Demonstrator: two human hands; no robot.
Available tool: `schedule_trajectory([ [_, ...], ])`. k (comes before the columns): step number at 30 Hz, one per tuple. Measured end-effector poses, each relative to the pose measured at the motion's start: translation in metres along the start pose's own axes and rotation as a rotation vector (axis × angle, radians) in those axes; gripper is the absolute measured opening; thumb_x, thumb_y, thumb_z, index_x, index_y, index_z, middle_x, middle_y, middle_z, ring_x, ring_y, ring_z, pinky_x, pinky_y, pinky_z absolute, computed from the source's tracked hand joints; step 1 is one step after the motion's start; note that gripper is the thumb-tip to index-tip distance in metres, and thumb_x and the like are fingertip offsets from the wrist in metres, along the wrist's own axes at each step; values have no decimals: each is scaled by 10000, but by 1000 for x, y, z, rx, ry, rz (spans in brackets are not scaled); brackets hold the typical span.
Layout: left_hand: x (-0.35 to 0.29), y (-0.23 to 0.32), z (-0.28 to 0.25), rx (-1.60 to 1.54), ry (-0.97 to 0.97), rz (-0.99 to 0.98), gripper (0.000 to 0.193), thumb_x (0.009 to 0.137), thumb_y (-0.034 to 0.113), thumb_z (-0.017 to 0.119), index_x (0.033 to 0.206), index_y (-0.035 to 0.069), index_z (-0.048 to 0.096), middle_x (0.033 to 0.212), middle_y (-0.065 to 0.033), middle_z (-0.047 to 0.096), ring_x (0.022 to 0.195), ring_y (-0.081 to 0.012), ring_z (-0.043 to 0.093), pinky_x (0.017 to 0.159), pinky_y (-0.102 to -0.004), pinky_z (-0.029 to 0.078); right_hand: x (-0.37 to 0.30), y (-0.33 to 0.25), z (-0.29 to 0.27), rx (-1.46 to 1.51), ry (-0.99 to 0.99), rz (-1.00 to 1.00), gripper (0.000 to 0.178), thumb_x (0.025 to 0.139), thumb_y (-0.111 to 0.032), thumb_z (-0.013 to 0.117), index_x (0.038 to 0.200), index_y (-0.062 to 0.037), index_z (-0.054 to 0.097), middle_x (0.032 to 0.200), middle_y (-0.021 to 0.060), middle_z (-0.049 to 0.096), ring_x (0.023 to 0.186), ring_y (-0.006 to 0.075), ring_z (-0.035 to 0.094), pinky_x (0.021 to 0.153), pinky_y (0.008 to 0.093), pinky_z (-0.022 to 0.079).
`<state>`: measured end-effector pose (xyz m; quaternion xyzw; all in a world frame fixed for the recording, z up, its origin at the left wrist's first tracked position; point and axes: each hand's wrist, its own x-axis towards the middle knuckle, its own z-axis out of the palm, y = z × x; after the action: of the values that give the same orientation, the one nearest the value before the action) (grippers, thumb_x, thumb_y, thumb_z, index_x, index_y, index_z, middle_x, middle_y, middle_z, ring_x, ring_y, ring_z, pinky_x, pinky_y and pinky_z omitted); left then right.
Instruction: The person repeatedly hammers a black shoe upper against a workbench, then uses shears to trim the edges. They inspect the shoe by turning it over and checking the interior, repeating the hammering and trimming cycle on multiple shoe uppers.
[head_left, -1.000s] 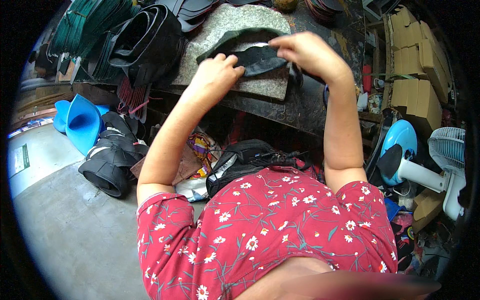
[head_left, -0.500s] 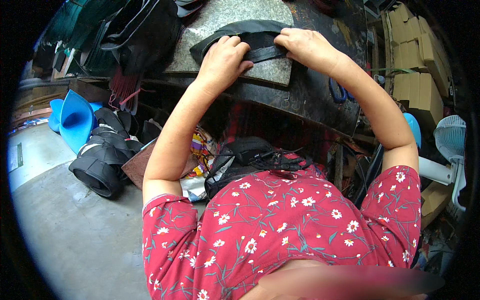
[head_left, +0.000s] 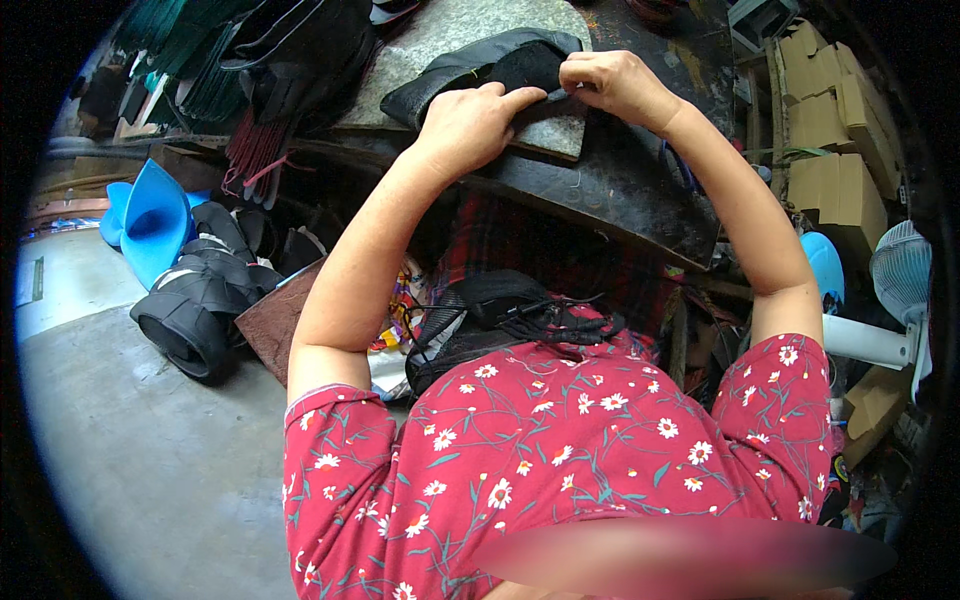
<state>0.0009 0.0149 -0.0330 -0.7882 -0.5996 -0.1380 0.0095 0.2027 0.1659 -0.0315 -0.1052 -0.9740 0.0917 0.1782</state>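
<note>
On a grey speckled stone slab (head_left: pixel 545 140) lies a curved black leather-like piece (head_left: pixel 440 78), apparently a shoe upper, with a dark fuzzy inner side. My left hand (head_left: pixel 470 125) grips its near edge, the index finger stretched along that edge to the right. Thumb and fingers of my right hand (head_left: pixel 612 85) pinch the right end of the same edge, where a narrow strip shows folded. The two hands are a small gap apart. The tips of my left hand's other fingers are hidden behind the hand.
The slab sits on a dark worktable (head_left: pixel 640 200). Blue-handled scissors (head_left: pixel 680 170) lie right of it. Stacked black pieces (head_left: pixel 300 50) stand at left. Below are black rounded pieces (head_left: pixel 190 320) and blue curved sheets (head_left: pixel 155 225). Cardboard boxes (head_left: pixel 835 185) and a fan (head_left: pixel 900 260) are at right.
My left hand has shifted slightly right and down along the near edge, its index finger now stretched toward my right hand. The right hand has closed into a tighter pinch. The piece's near edge looks more folded.
</note>
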Motion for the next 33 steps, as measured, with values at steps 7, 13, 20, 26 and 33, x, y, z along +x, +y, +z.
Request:
schedule_trajectory([
  [7, -3, 19, 7, 244, 258, 22, 351, 858, 152, 553, 1185, 228, 656, 964, -79, 592, 918, -287, 615, 715, -422, 544, -15, -14, -41, 241, -23, 337, 233, 835, -209, 709, 1013, -74, 645, 961, 111, 680, 919, 293, 680, 795, 374, 530],
  [13, 6, 19, 20, 95, 193, 34, 257, 852, 184, 624, 1101, 124, 639, 955, -87, 619, 923, -297, 632, 752, -418, 539, -88, -8, -54, -361, -210, 600, 420, 820, -408, 729, 1077, -113, 576, 1105, 103, 626, 1107, 318, 597, 883, 445, 497],
  [20, 12, 20, 26, 38, 260, 1, 185, 823, 163, 622, 1000, 123, 655, 880, -74, 637, 842, -275, 667, 691, -387, 561, -97, -8, -36, -346, 69, 735, 369, 902, -415, 644, 1139, -132, 629, 1074, 72, 674, 1004, 294, 653, 835, 431, 514],
  [26, 7, 27, 21, 122, 245, 110, 264, 819, 115, 578, 1063, 143, 674, 850, -49, 599, 814, -234, 644, 658, -352, 554, -74, -45, -57, 314, 406, 605, 374, 972, -360, 605, 1320, -225, 617, 1032, 33, 736, 773, 110, 647, 704, 290, 541],
  [33, 8, 21, 30, 57, 302, 107, 212, 815, 115, 584, 1005, 148, 673, 843, -44, 619, 820, -231, 656, 675, -351, 557, -64, -52, -34, -6, 123, 709, 347, 961, -485, 545, 1306, -462, 579, 910, 148, 709, 823, 338, 701, 706, 410, 564],
])
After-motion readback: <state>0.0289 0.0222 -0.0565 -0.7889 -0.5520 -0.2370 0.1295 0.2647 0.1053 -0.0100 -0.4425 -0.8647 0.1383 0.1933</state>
